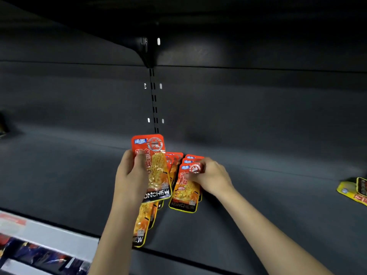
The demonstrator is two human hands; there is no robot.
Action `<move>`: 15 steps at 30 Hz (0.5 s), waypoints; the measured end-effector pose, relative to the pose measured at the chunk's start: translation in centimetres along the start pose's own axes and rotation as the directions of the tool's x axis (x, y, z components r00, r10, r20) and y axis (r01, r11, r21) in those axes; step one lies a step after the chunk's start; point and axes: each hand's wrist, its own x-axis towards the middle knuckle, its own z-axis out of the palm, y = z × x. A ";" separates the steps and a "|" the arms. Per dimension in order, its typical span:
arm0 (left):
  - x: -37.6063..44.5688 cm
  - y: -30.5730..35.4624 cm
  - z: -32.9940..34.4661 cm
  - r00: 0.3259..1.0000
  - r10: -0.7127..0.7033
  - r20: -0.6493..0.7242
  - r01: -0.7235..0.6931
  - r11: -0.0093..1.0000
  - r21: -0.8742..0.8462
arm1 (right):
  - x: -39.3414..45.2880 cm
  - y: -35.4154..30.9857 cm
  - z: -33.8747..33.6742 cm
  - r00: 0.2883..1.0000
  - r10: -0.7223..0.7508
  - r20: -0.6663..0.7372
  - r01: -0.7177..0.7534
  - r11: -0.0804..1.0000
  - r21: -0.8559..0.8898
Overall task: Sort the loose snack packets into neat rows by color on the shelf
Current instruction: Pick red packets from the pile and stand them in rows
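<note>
Pinching a red packet (153, 165) upright at frame centre, the left hand (131, 175) readies it for the row; the right hand (210, 177) grips the stacked red packets (186, 187), likely squaring them.

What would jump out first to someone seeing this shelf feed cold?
The bright orange packet held up mid-frame by the left hand. Beside it, the right hand pinches the top of an overlapping orange stack on the dark shelf. Yellow packets lie far right.

Orange snack packets (153, 167) — glossy plastic film; shelf (258, 195) — matt dark metal, smooth.
</note>
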 end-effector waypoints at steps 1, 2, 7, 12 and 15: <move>0.2 -0.1 0.0 1.000 -0.008 0.007 0.008 1.000 -0.003 | -0.1 0.0 0.0 1.000 0.002 -0.008 -0.002 1.000 -0.017; 0.3 -0.2 0.1 1.000 -0.018 0.017 0.018 1.000 -0.009 | -0.2 0.0 -0.1 1.000 0.005 -0.015 -0.005 1.000 -0.027; 1.1 -0.6 1.0 0.993 -0.039 0.111 0.033 0.998 0.053 | -0.1 0.7 0.0 1.000 0.006 -0.013 -0.007 0.999 -0.052; 2.2 -0.5 2.3 0.967 -0.060 0.249 0.022 0.988 0.154 | 0.5 1.9 -1.1 0.994 0.025 -0.102 -0.020 0.999 0.050; 2.2 -0.9 3.4 0.924 -0.066 0.375 -0.056 0.950 0.306 | 0.9 3.2 -2.6 0.979 0.064 -0.192 -0.070 0.997 -0.025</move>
